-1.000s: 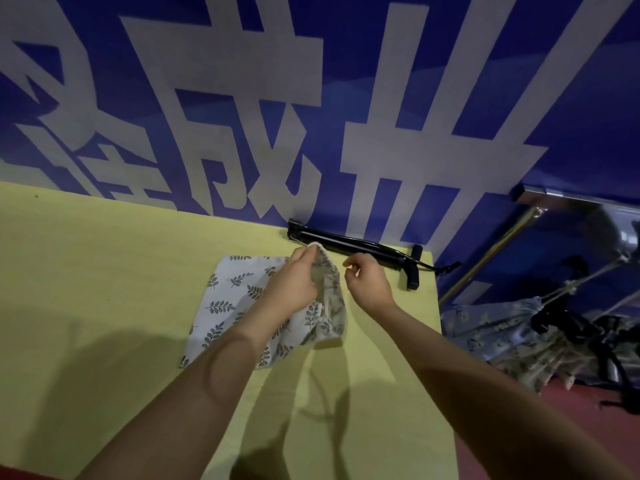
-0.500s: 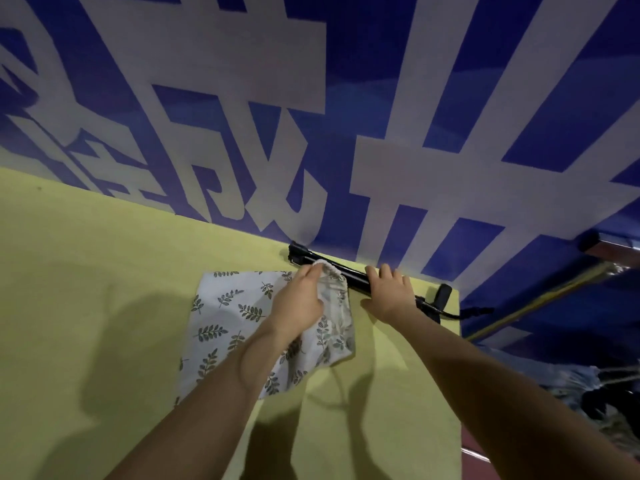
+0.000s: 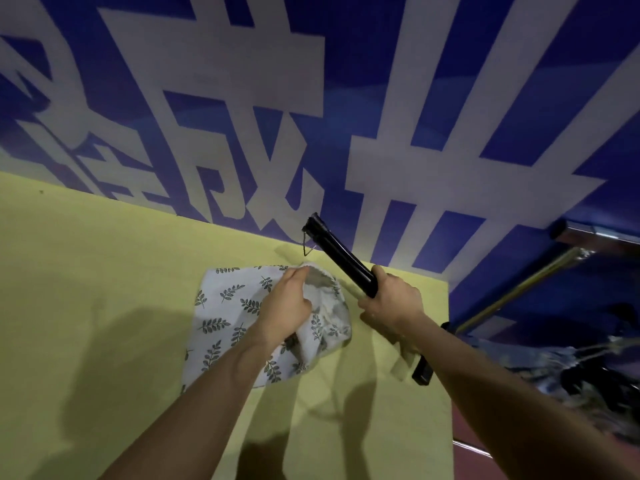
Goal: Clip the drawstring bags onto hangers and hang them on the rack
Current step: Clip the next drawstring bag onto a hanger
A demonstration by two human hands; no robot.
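black hanger [image 3: 341, 259], lying on the table [image 3: 104, 271] earlier, is now gripped by the right hand [image 3: 393, 296] and lifted, ready for clipping, while the left hand [image 3: 289, 301] pinches the drawstring bag [image 3: 235, 306] rim.

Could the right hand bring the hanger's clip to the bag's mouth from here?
Probably yes: the right hand grips the black hanger just beside the bag, whose mouth the left hand holds up; nothing lies between.

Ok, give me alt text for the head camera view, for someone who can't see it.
A person's right hand grips a black clip hanger lifted off a yellow table, while the left hand pinches the top edge of a leaf-print drawstring bag lying there.
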